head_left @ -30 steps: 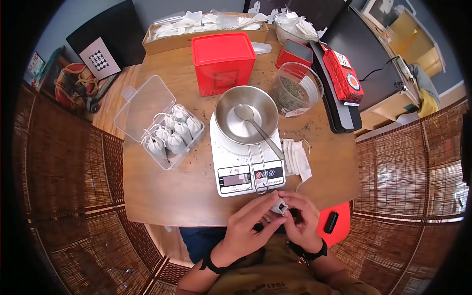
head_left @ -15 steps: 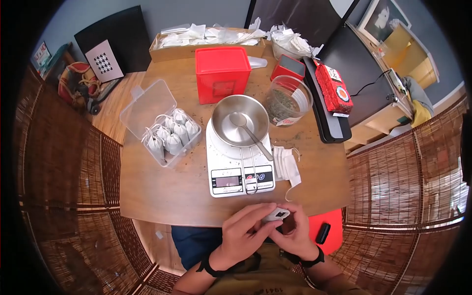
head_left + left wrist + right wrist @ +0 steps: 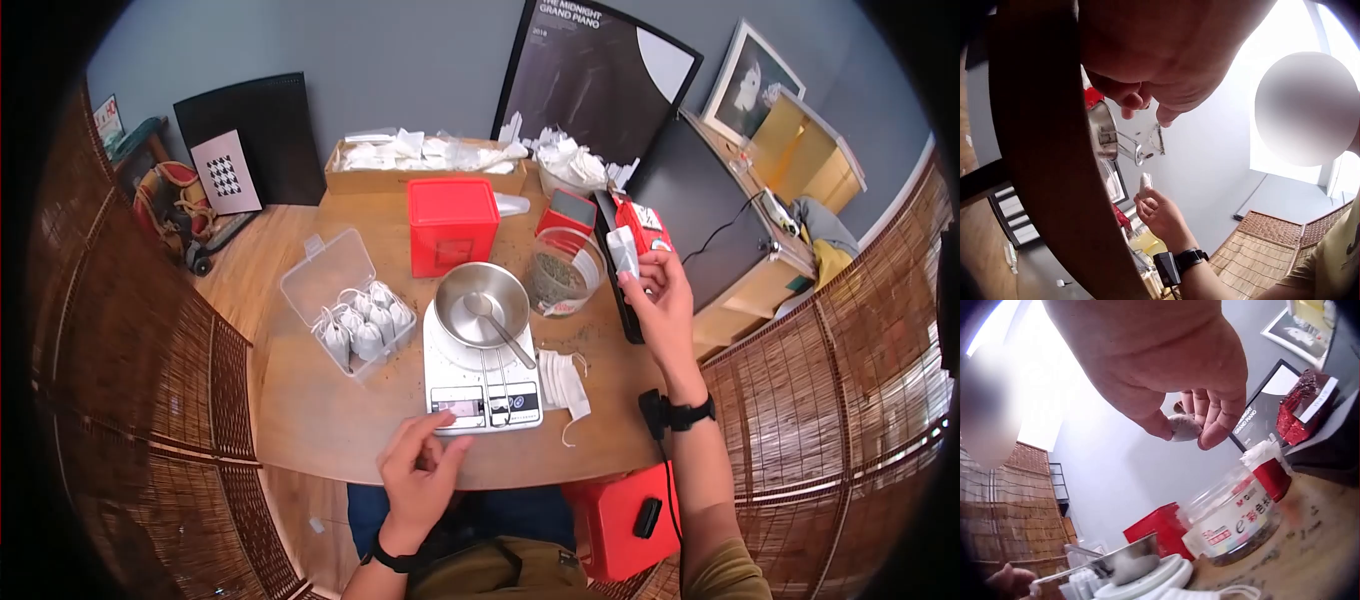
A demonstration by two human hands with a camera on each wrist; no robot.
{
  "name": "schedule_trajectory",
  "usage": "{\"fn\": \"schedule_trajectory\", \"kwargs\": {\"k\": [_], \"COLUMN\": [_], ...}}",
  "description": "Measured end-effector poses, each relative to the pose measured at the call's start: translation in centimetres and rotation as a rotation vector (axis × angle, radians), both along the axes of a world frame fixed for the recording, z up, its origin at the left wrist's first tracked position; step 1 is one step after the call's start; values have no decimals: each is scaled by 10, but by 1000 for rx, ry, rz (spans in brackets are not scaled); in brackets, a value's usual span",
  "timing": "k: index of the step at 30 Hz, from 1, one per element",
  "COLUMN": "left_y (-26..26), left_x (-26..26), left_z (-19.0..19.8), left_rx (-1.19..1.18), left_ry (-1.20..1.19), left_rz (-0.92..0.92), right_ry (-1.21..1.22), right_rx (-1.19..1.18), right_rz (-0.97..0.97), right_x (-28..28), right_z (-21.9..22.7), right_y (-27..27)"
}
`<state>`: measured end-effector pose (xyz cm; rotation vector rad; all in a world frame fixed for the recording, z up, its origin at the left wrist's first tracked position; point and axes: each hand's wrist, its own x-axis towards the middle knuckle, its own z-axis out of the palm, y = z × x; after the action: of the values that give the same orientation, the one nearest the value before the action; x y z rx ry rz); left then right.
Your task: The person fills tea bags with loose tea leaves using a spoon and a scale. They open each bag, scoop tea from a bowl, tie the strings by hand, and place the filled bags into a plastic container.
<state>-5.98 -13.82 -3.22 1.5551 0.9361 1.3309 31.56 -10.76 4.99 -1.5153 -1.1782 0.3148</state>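
Note:
In the head view my right hand [image 3: 662,305] is raised at the right and pinches a small white pouch [image 3: 623,250], also between thumb and fingers in the right wrist view [image 3: 1184,427]. My left hand [image 3: 418,480], fingers relaxed, is at the near edge of the white scale [image 3: 467,372] and holds nothing visible. A steel pan [image 3: 453,325] with a spoon [image 3: 500,328] inside rests on the scale. Flat white bags [image 3: 567,383] lie to its right. A clear box [image 3: 330,343] at the left holds several filled drawstring bags [image 3: 366,338].
A clear tub [image 3: 566,277] of dried leaves stands beyond the scale, beside a red canister [image 3: 452,225]. Behind are a cardboard tray [image 3: 375,181] and a bowl of white packets [image 3: 573,165]. A red packet [image 3: 650,226] lies on a black case at the right.
My hands have parted. The right one has risen forward and right with the pouch; the left has let go and moved left near the scale. The head view has tilted up.

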Motion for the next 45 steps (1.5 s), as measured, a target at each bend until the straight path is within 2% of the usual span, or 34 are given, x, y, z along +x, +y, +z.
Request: {"fn": "schedule_trajectory", "kwargs": {"k": [2,6,14,19,21,23,25,27,30,32,35,39,41,43,45], "left_y": [5,5,5,3,3,3,3,3,2,3,4,3,2,2,3], "left_x": [-4,-4,-1,-1,-2,-2,-1,-2,-2,-2,-2,-2,-2,-3,-2], "left_z": [-7,-15,-15,-12,-13,-12,-10,-12,-10,-11,-16,-16,-16,-16,-17], "left_rx": [-22,-79,-77,-63,-51,-42,-39,-37,-38,-40,-24,-13,-12,-22,-8], "left_ry": [-49,-110,-92,-43,-47,-49,-46,-46,-43,-44,-48,-57,-52,-51,-50], "left_rz": [49,111,101,119,122,125,130,129,126,131,137,135,142,127,136], "right_ry": [-279,-443,-409,-439,-511,-492,-484,-478,-498,-455,-505,-510,-458,-476,-491], "right_rx": [-51,-132,-16,-44,97,20,92,56,109,-22,86,86,-83,-45,106], "right_rz": [-86,-110,-56,-25,-87,-25,-95,-63,-116,-45,-119,-124,-25,-58,-86], "right_x": [4,-5,-1,1,-3,-2,-6,-6,-6,-5,-9,-9,-5,-10,-14], "right_z": [5,17,8,6,6,4,1,3,-2,-2,-2,-3,-2,-4,-3], "right_y": [17,30,48,52,53,53,53,53,53,50,51,51,51,49,51]}}
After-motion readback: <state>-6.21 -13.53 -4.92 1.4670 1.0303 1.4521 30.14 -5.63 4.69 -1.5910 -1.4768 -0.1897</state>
